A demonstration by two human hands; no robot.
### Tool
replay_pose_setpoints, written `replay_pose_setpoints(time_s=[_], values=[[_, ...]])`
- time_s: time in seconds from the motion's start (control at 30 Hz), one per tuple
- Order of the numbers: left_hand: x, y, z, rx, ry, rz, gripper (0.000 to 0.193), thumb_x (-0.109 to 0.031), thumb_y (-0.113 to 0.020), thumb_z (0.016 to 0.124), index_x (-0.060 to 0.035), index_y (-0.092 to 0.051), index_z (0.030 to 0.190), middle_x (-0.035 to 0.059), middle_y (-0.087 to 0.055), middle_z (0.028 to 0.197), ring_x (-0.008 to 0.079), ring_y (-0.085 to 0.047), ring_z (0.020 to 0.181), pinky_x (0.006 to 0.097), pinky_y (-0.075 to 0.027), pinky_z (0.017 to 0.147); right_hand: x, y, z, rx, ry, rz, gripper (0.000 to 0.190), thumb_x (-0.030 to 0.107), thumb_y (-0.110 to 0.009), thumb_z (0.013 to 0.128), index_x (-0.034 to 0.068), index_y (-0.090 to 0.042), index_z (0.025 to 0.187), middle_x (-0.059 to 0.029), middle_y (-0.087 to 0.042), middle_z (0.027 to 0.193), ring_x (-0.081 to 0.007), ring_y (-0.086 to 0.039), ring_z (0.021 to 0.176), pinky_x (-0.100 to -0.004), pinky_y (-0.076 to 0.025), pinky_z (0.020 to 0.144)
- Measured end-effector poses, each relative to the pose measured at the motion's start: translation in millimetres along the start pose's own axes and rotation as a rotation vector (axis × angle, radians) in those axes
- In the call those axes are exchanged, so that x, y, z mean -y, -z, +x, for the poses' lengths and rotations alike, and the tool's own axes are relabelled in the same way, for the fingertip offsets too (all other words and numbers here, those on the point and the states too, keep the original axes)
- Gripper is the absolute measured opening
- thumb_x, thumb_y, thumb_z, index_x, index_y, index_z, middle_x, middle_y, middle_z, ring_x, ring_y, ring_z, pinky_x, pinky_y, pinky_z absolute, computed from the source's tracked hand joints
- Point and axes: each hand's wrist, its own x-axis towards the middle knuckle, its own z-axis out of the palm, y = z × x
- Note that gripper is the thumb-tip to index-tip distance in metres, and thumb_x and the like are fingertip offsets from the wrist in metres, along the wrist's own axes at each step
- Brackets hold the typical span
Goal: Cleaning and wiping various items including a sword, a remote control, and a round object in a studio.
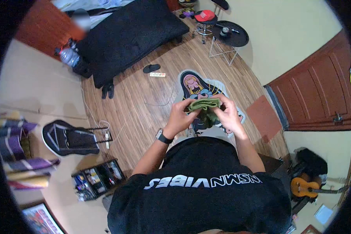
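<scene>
A green piece of cloth point(205, 104), bunched with rolled or folded layers along its top, is held up in front of my body. My left hand point(180, 114) grips its left side, with the thumb against the front; a watch with a dark strap is on that wrist. On the cloth's right side my right hand point(227, 112) has its thumb pressed in front and its fingers behind the upper edge. A darker green part of the cloth hangs down between the hands. Whether it is a garment I cannot tell.
Beneath the hands a rug with a cartoon figure point(190, 84) lies on the wood floor. Ahead are a black sofa bed point(134, 38), a slipper point(151, 68), a power strip point(157, 75) and a round black table point(230, 33). A shelf unit point(98, 180) stands left; a guitar point(304, 187) is right.
</scene>
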Motion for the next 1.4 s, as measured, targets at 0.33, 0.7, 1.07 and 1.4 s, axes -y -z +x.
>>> replay_pose_setpoints(time_s=[0.33,0.7,1.07,1.4], values=[[64,2,216,0.320,0.027,-0.041,0.026,-0.010,-0.074,0.090,0.0036,-0.071,0.111,0.0054,-0.074,0.088,0.0062,-0.065,0.083,0.0257,-0.055,0.073,-78,65,155,0.008,-0.179,0.325,0.042,0.008,-0.080,0.084,0.002,-0.064,0.123,-0.0032,-0.071,0.109,-0.0115,-0.063,0.102,-0.0304,-0.050,0.092],[137,-10,460,0.059,0.160,-0.241,0.018,-0.012,-0.071,0.096,0.0041,-0.071,0.104,0.0005,-0.070,0.086,0.0055,-0.060,0.076,0.0233,-0.049,0.066,-131,140,417,0.045,-0.115,0.339,0.036,0.004,-0.078,0.086,-0.002,-0.064,0.119,-0.0042,-0.071,0.106,-0.0124,-0.065,0.099,-0.0301,-0.053,0.090],[265,-81,715,0.341,0.208,-0.156,0.045,-0.034,-0.085,0.081,-0.0009,-0.065,0.105,0.0059,-0.068,0.090,0.0133,-0.065,0.076,0.0289,-0.053,0.069,-221,226,538,-0.474,-0.249,-0.006,0.029,0.014,-0.076,0.087,0.000,-0.069,0.111,-0.0093,-0.075,0.094,-0.0135,-0.068,0.085,-0.0328,-0.053,0.080],[466,-228,912,0.715,0.198,0.192,0.072,-0.044,-0.090,0.069,0.0002,-0.061,0.117,0.0150,-0.069,0.098,0.0246,-0.068,0.093,0.0368,-0.056,0.081,-257,255,560,-1.095,-0.535,0.019,0.027,0.003,-0.069,0.091,-0.004,-0.065,0.117,-0.0100,-0.073,0.104,-0.0144,-0.066,0.092,-0.0309,-0.053,0.085]])
